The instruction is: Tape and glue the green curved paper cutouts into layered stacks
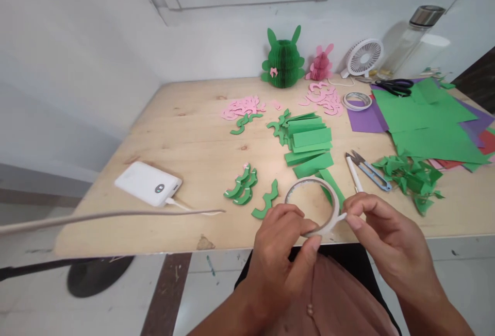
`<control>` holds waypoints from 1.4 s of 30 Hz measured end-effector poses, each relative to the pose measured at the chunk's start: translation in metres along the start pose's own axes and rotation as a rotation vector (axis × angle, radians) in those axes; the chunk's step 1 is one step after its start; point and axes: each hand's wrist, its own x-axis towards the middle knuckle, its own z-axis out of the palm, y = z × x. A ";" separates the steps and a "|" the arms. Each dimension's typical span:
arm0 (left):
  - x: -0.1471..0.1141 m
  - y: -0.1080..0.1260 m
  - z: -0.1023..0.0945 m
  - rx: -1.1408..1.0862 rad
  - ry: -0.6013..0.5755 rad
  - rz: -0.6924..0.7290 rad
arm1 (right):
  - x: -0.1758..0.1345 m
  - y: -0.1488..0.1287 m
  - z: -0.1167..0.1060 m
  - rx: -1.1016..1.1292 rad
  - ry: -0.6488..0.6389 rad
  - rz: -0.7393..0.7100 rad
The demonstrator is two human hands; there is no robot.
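My left hand (284,253) grips a roll of white tape (335,199) by its lower left rim, above the table's front edge. A short loose end of the tape is pinched between the thumb and fingers of my right hand (386,238), to the right of the roll. Beyond the roll lie folded green paper strips (309,137). Curved green paper pieces (243,186) sit left of it, some with white patches, and a single green piece (266,202) is near my left hand. A white pen (353,172) and blue-handled thread snips (373,172) lie beyond my right hand.
A green paper bunny (284,63) and a pink one (320,65) stand against the wall, beside a small fan (363,57). Pink cutouts (243,106), green sheets (429,119), black scissors (396,87) and another tape roll (358,101) lie around. A power bank (147,182) trails a cable.
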 end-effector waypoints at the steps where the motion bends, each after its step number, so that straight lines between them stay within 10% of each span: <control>1: 0.001 -0.001 -0.001 -0.005 0.006 -0.019 | -0.002 -0.002 0.001 -0.002 0.011 -0.035; 12: 0.007 -0.001 -0.003 -0.045 0.027 -0.080 | -0.006 0.009 0.003 -0.133 0.219 -0.071; 24: 0.007 -0.001 -0.001 -0.050 0.009 -0.061 | 0.000 0.002 0.010 0.003 0.109 -0.075; 42: 0.008 0.003 -0.002 0.105 0.064 -0.051 | -0.012 -0.023 0.005 -0.126 -0.006 -0.447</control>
